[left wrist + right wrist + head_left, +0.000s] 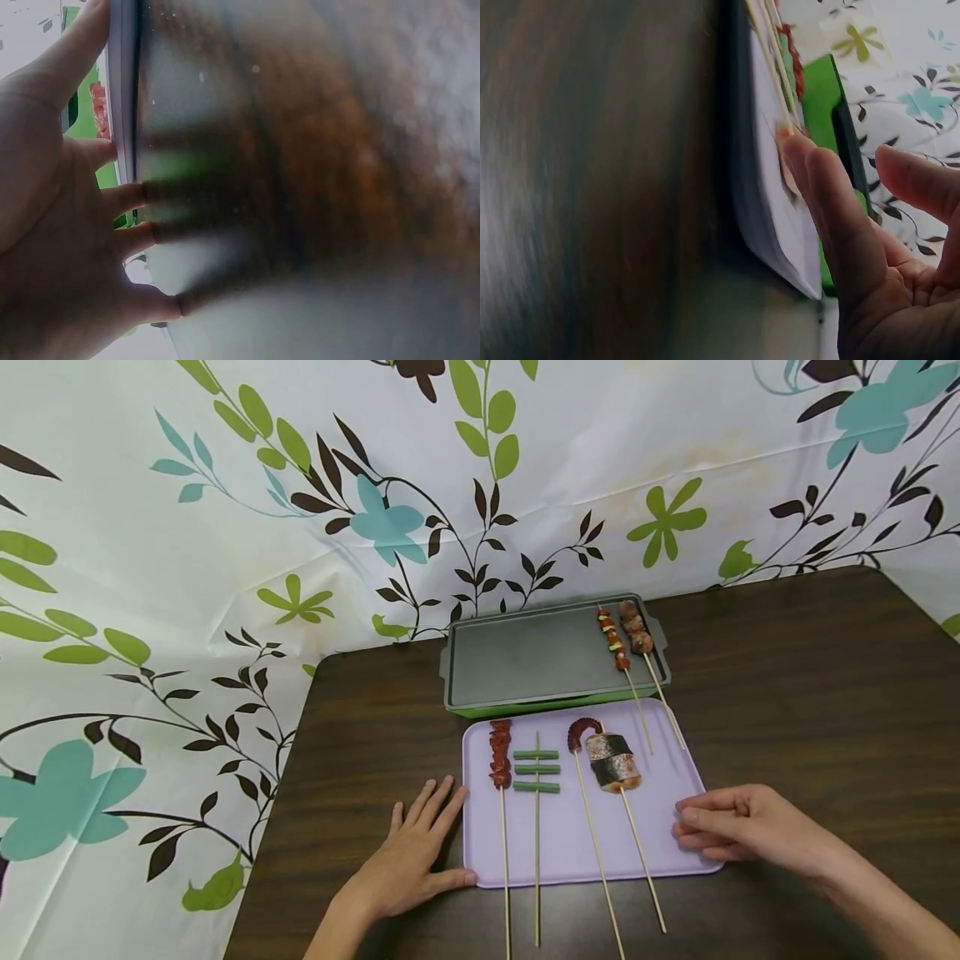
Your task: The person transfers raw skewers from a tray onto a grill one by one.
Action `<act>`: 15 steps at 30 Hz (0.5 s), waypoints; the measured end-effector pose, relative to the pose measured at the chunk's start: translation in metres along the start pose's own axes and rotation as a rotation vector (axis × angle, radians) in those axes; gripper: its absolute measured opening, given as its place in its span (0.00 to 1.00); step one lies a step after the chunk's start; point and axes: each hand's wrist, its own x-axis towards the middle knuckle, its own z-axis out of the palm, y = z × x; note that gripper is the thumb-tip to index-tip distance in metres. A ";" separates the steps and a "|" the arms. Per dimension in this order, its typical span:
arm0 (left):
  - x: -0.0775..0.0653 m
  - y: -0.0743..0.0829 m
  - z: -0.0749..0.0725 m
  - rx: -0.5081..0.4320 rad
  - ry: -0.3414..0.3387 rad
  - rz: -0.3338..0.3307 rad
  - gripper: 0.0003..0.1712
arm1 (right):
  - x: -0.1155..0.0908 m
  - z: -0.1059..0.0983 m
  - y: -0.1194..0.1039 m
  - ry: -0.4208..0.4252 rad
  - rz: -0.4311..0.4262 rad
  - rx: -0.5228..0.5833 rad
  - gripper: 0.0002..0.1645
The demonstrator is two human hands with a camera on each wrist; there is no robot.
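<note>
My left hand (408, 852) lies spread on the table along the left side of a lilac tray (555, 852), index fingertip and thumb tip right at its rim. At the right rim is my right hand (735, 827), fingers loosely bent over the edge; in the right wrist view its thumb stands apart from the fingers with nothing between. On the tray lie a red meat skewer (500, 756), a skewer of green stalks (537, 769), a curled dark-red tentacle skewer (576, 743) and a skewer with a pale piece banded in black (613, 762). Their sticks stick out past the front rim.
Behind the tray stands a grey griddle (540, 652) on a green base. A red-and-yellow chunk skewer (613, 639) and a browned meat skewer (636, 628) lie on its right side, sticks reaching over the tray. Patterned cloth (450, 485) hangs behind the dark wooden table (780, 693).
</note>
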 end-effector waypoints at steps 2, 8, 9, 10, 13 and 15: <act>-0.001 0.000 0.001 -0.010 0.000 0.002 0.57 | 0.005 0.007 0.002 -0.001 0.010 0.017 0.29; -0.002 0.000 0.002 -0.011 0.005 -0.004 0.58 | 0.016 0.023 0.005 0.003 0.022 0.017 0.29; -0.002 -0.001 0.002 -0.010 0.003 -0.005 0.58 | 0.018 0.024 0.005 0.003 0.025 0.018 0.28; -0.002 -0.001 0.002 -0.009 0.002 -0.005 0.58 | 0.019 0.026 0.006 0.001 0.027 0.022 0.28; -0.001 -0.001 0.003 -0.011 0.001 -0.005 0.58 | 0.022 0.030 0.005 0.002 0.040 0.025 0.28; -0.001 -0.002 0.003 -0.009 0.002 -0.003 0.58 | 0.025 0.033 0.005 0.012 0.059 0.017 0.27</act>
